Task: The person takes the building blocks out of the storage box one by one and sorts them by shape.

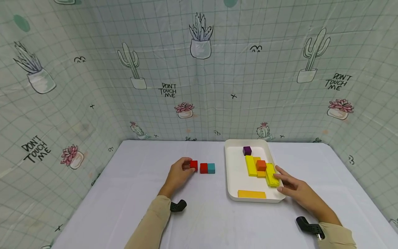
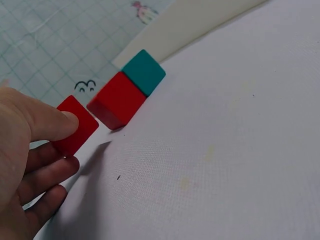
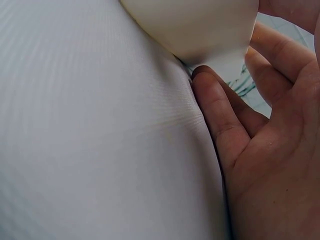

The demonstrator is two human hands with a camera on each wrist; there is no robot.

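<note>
My left hand (image 1: 179, 174) pinches a red cube (image 2: 75, 127) between thumb and fingers. In the left wrist view this cube is beside a second red cube (image 2: 117, 100), which stands against a teal cube (image 2: 144, 71); both are on the table in the head view. My right hand (image 1: 295, 190) lies at the right side of a white tray (image 1: 231, 173), its fingers fairly straight and reaching over the rim beside a yellow block (image 1: 272, 175). In the right wrist view, lower fingers rest by the tray's outer wall (image 3: 200, 30).
Inside the tray are a purple cube (image 1: 247, 150), another yellow block (image 1: 250, 166), an orange-red cube (image 1: 261, 165) on an orange-yellow piece (image 1: 261, 174), and a long yellow-orange block (image 1: 252, 194) near the front. A patterned cloth (image 1: 199, 76) hangs behind the white table (image 1: 205, 221).
</note>
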